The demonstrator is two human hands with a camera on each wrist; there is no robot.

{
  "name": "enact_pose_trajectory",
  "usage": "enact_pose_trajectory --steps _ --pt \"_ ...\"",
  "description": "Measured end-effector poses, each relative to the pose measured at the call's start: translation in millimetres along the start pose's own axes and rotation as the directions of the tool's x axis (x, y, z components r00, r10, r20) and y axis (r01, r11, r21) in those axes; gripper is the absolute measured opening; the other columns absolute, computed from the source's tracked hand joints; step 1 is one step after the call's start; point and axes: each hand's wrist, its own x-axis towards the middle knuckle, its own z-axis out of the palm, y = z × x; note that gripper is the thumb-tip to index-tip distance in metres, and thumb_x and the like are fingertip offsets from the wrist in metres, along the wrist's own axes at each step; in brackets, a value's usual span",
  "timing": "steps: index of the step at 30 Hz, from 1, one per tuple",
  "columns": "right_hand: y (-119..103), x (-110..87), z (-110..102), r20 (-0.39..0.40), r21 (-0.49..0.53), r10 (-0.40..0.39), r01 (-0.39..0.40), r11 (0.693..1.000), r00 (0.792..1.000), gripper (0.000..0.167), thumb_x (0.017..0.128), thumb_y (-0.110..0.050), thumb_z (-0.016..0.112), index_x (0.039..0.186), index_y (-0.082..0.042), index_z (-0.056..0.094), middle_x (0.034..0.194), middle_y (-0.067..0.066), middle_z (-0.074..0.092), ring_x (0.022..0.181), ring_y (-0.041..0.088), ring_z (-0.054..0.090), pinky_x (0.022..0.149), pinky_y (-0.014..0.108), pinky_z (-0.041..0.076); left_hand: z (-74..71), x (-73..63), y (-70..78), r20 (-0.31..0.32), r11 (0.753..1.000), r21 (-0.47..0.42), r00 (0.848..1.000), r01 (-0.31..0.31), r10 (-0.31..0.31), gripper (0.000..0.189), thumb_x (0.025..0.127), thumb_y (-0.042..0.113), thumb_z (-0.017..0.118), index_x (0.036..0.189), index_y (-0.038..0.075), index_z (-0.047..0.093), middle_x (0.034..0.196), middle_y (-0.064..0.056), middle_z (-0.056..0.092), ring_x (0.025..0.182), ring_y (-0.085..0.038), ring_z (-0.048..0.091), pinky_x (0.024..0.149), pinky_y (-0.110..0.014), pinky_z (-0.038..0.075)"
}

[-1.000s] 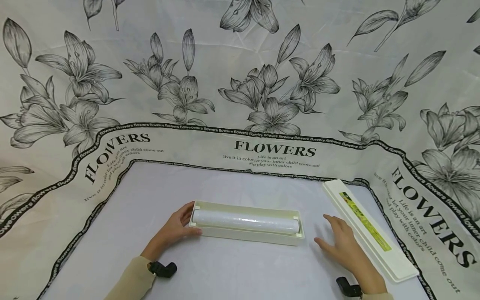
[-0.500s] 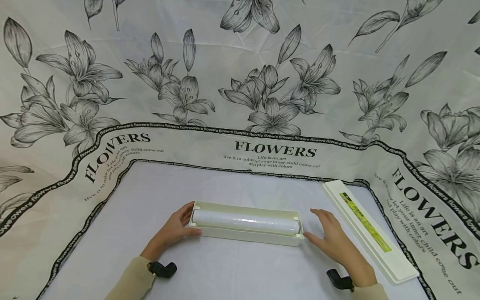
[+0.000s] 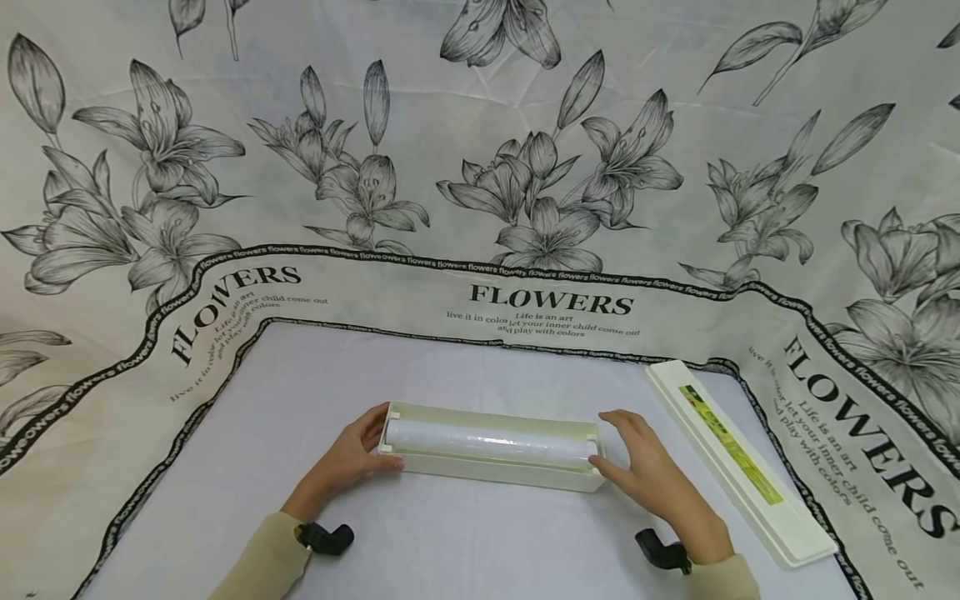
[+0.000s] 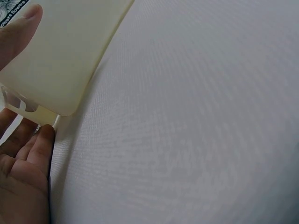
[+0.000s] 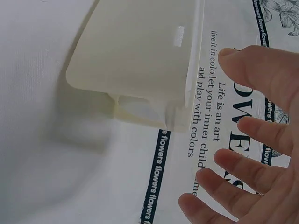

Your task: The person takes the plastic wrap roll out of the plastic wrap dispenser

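Note:
A long cream plastic box [image 3: 495,477], its top off, lies on the white table with a shiny white roll, apparently cling film [image 3: 480,440], inside. My left hand [image 3: 358,450] grips the box's left end. In the left wrist view the thumb [image 4: 21,35] lies along the box's front wall [image 4: 65,51], with the other fingers at its end. My right hand [image 3: 647,467] is at the box's right end, thumb tip overlapping the corner in the head view. In the right wrist view its fingers [image 5: 261,130] are spread, with a gap between them and the box [image 5: 135,51].
A long cream lid [image 3: 750,483] with a yellow-green label lies slantwise at the right, beyond my right hand. Behind the table hangs a white cloth [image 3: 375,292] with printed flowers and lettering. A small black device [image 3: 663,550] sits on my right wrist.
My right hand has moved left, from beside the lid to the box's right end, its thumb now over the corner. The left hand, box and lid have stayed put.

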Motion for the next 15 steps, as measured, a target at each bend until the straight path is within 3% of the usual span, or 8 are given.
enact_pose_trajectory --steps 15 --pt "-11 5.8 10 0.012 0.032 -0.038 0.038 0.999 0.999 0.061 0.091 -0.018 0.08 0.141 0.002 0.052 0.143 0.027 0.05 0.131 0.047 0.055 0.107 0.063 0.049 -0.8 -0.3 0.2 0.002 1.0 0.0 1.0 0.001 -0.001 0.102 0.079 0.015 0.091 0.16 0.004 0.03 0.16 -0.023 0.04 0.15 -0.042 0.037 0.119 -0.041 0.038"
